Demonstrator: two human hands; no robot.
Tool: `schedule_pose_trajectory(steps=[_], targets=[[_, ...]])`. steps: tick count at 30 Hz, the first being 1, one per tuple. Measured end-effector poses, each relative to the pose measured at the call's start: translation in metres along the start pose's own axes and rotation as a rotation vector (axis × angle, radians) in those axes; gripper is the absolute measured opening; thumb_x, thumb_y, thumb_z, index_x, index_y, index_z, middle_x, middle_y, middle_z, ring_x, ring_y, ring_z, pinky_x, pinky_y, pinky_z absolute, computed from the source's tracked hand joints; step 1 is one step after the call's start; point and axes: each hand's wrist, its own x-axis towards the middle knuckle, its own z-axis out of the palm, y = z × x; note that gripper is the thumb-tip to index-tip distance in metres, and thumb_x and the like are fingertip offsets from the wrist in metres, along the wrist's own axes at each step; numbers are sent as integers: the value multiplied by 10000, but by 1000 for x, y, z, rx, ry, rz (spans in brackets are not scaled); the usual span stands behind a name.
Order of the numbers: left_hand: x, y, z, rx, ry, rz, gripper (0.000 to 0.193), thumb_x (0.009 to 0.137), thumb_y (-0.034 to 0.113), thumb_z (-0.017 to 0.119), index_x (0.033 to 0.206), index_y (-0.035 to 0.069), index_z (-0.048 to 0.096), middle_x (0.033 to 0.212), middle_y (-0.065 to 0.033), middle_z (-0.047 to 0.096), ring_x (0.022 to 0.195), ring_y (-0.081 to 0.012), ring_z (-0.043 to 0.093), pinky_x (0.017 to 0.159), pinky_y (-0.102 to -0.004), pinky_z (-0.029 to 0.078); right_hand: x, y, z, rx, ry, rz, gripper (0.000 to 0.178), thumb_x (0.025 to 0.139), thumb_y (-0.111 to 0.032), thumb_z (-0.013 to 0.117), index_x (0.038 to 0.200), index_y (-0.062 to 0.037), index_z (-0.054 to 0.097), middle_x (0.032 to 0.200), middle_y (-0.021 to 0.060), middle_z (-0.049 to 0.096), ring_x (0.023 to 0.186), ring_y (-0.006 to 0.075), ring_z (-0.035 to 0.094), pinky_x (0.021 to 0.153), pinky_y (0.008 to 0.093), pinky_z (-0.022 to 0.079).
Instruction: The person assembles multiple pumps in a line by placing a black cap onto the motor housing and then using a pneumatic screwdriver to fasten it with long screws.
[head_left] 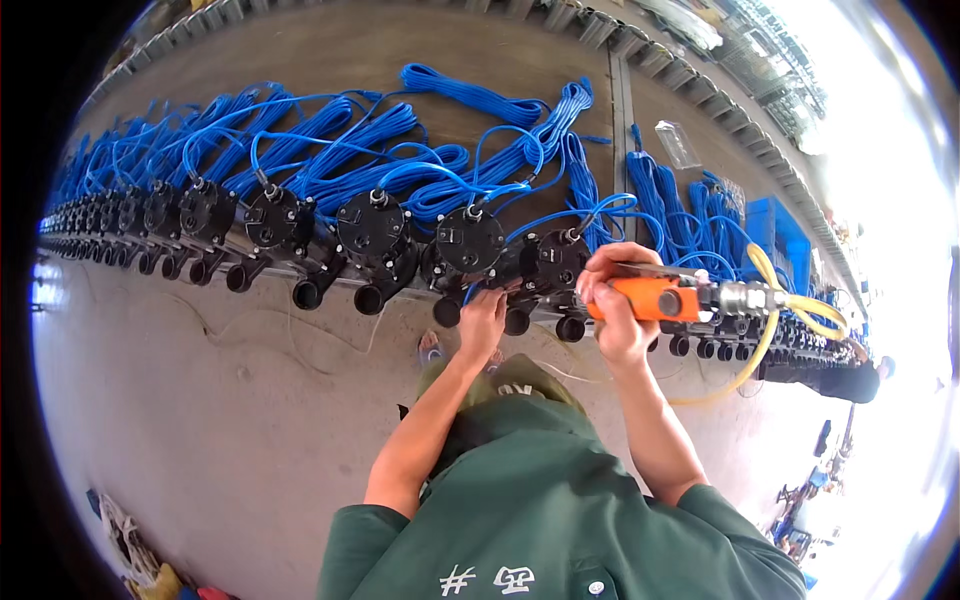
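My right hand [618,325] is wrapped round an orange air tool [650,297] with a metal coupling on its end. A yellow air hose [765,345] loops away from that coupling. The tool lies sideways beside a black pump [558,262] with a round top. My left hand [483,322] reaches low between this pump and the neighbouring black pump [469,240]. Its fingers are pinched together close to the pump bodies; what they hold, if anything, cannot be made out. Blue cables [560,120] run from the pump tops to coiled bundles.
A long row of similar black pumps [280,222] extends to both sides along the bench edge. Beyond them, blue coils [330,150] cover the brown bench [480,50]. A blue crate [778,240] stands at right, near another person [835,380]. Thin hoses trail over the floor [250,400].
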Motion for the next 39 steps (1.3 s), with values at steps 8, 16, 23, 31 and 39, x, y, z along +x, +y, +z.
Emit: schedule_pose_trajectory(steps=[8, 16, 23, 31, 39], targets=[[-3, 6, 9, 77, 19, -57, 119, 869, 30, 658, 975, 16, 710, 810, -149, 663, 696, -355, 659, 603, -416, 526, 13, 52, -7, 128, -136, 94, 276, 813, 55, 578, 1074, -26, 542, 882, 73, 611, 719, 116, 597, 643, 249, 504], [-6, 7, 14, 100, 51, -63, 127, 862, 36, 652, 973, 12, 708, 814, -150, 666, 708, -359, 657, 619, -431, 529, 22, 58, -11, 121, -166, 116, 241, 784, 64, 622, 1013, -6, 608, 843, 49, 629, 737, 99, 609, 662, 243, 508], [-9, 7, 15, 188, 7, -104, 142, 863, 49, 649, 991, 16, 700, 829, -168, 661, 735, -372, 653, 657, -437, 531, 37, 32, -4, 145, -237, 88, 281, 760, 41, 598, 1035, 23, 653, 813, 58, 656, 771, 117, 641, 695, 265, 522], [-12, 51, -24, 232, 217, -379, 228, 906, 66, 578, 1113, 7, 653, 1012, -202, 672, 866, -416, 639, 766, -462, 522, 40, 13, -48, 292, -235, 52, 325, 824, 46, 559, 1143, -13, 567, 949, 82, 619, 735, 97, 586, 639, 246, 506], [3, 26, -57, 176, 410, -605, 196, 871, 87, 656, 1043, 10, 708, 845, -186, 696, 719, -349, 672, 673, -407, 523, 32, 21, -29, 293, -303, 119, 350, 800, 48, 544, 1144, -11, 521, 922, 116, 592, 679, 165, 581, 609, 296, 501]])
